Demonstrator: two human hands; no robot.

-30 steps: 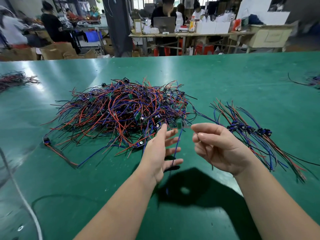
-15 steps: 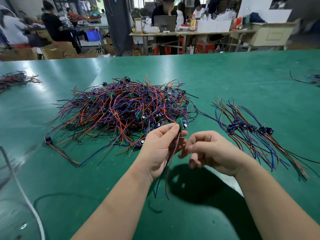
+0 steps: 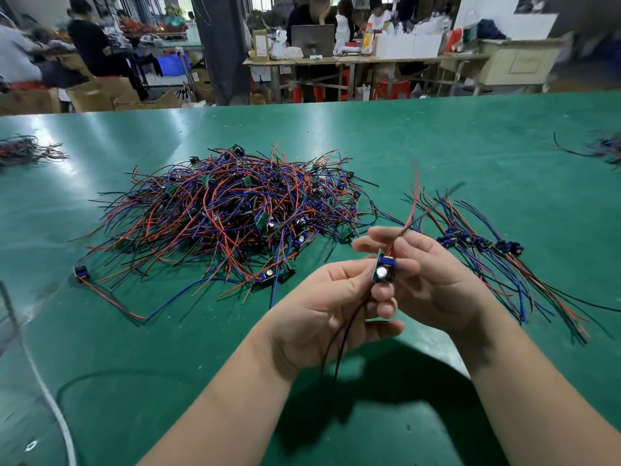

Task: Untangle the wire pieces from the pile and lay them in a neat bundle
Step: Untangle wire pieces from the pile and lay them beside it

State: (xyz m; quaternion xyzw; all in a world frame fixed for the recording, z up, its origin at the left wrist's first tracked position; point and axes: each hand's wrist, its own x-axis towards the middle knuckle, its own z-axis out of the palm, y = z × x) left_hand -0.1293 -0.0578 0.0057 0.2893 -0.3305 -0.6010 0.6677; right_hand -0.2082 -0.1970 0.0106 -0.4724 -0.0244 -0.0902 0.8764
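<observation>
A tangled pile (image 3: 232,213) of red, blue and black wire pieces with small boards lies on the green table (image 3: 437,142), ahead and to the left. A laid-out bundle (image 3: 484,250) of similar pieces sits to the right. Between them, above the table, both hands hold one wire piece (image 3: 383,270), a small green board with a blue part and a silver capacitor. My left hand (image 3: 322,311) pinches its lower end, with dark wires hanging down. My right hand (image 3: 433,280) curls round its upper end, where red and black wires stick up.
A white cable (image 3: 50,398) runs along the near left edge. More wire heaps lie at the far left (image 3: 27,151) and far right (image 3: 601,148). Beyond the table's far edge are people, benches and cardboard boxes.
Both hands have lifted one wire piece clear of the pile and turned it so its board faces me. Its red and black wires have swung up and to the right.
</observation>
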